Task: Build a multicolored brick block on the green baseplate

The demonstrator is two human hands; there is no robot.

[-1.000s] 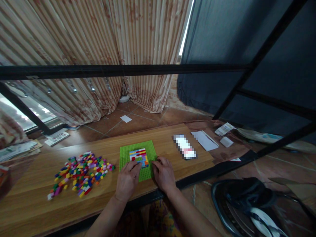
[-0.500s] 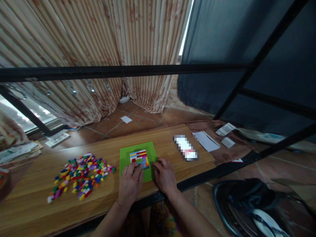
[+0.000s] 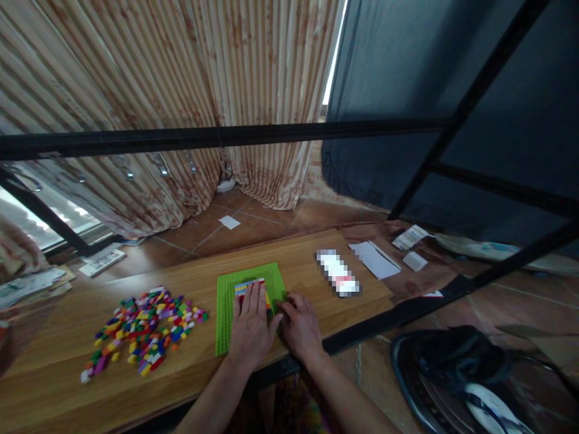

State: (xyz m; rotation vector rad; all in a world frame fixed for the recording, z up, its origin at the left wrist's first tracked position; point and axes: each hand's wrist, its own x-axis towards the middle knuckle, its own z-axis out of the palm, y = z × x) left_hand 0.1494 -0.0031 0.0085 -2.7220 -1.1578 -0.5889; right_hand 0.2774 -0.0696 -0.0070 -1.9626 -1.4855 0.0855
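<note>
A green studded baseplate lies on the wooden table, with a low patch of coloured toy bricks built on it. My left hand rests flat over this patch, its fingers stretched out and its thumb spread to the right. Most of the bricks are hidden beneath it. At the plate's right edge my right hand is curled, with its fingers gripping the edge. Left of the plate a spread-out pile of loose toy bricks in many colours covers part of the table.
A phone, its screen pixelated, lies right of the plate. Beyond it are white paper and a small packet. A black metal bar crosses in front of the curtains. Papers sit at far left.
My left hand has gone from fingers bunched at the bricks' near side to lying flat over them. My right hand stays at the plate's edge. The view has shifted slightly.
</note>
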